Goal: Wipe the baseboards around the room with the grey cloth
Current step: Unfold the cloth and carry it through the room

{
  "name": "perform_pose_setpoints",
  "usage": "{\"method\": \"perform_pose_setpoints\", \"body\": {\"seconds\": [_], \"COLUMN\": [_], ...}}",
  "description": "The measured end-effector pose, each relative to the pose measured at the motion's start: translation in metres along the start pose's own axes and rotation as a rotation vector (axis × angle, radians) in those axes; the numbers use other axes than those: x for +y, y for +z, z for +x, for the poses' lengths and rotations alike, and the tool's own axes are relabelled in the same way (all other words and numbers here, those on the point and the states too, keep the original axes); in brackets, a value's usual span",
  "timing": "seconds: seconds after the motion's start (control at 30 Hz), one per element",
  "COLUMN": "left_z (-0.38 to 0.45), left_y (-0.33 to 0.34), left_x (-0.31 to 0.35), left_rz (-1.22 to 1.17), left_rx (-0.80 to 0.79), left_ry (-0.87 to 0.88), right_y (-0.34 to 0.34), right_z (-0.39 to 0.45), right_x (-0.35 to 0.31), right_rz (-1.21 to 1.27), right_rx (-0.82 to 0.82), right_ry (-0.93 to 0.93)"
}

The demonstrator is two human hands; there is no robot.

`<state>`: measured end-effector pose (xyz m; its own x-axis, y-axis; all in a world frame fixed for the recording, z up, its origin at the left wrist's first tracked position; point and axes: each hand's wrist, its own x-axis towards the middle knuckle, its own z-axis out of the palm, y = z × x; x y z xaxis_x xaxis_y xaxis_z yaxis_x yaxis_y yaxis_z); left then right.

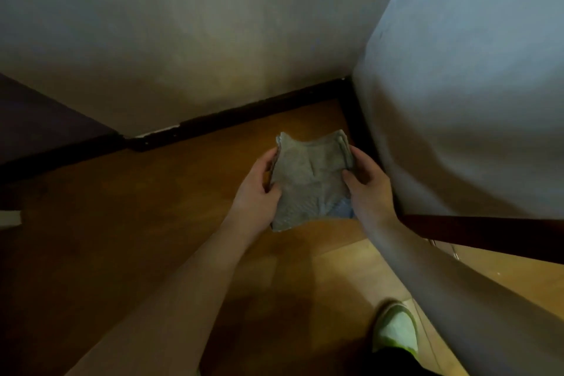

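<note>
Cloth held folded over the floor, short of the corner.

Beyond the grip the walls [213,40] are met by the dark baseboard [244,113]. The cloth [308,180] is pinched at its sides by the left hand [259,189] and right hand [369,189], thumbs laid on top.

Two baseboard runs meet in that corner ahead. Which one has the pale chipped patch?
The baseboard along the far wall, running left from the corner. Its pale chipped patch sits near its left end. The baseboard under the right-hand wall looks uniformly dark.
</note>
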<state>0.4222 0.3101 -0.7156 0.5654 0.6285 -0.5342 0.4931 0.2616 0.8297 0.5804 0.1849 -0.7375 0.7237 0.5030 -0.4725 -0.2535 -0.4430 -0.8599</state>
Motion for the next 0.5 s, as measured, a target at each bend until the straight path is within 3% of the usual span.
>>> {"method": "perform_pose_setpoints", "body": {"seconds": [0.1, 0.33, 0.43, 0.5], "left_z": [0.028, 0.101, 0.132, 0.142], "left_y": [0.015, 0.031, 0.035, 0.039], "left_x": [-0.034, -0.103, -0.120, -0.124], "left_rz": [-0.052, 0.077, 0.275, 0.484], "left_rx": [-0.019, -0.068, 0.048, 0.176], "left_ry": [-0.005, 0.102, 0.146, 0.066], "right_y": [0.004, 0.019, 0.023, 0.026], "right_z": [0.028, 0.095, 0.125, 0.135], "right_x": [0.042, 0.105, 0.121, 0.130], "right_rz": [-0.097, -0.264, -0.391, -0.501], "right_rx": [0.070, 0.109, 0.085, 0.126], "right_ry": [-0.036, -0.141, -0.182, -0.170]}}
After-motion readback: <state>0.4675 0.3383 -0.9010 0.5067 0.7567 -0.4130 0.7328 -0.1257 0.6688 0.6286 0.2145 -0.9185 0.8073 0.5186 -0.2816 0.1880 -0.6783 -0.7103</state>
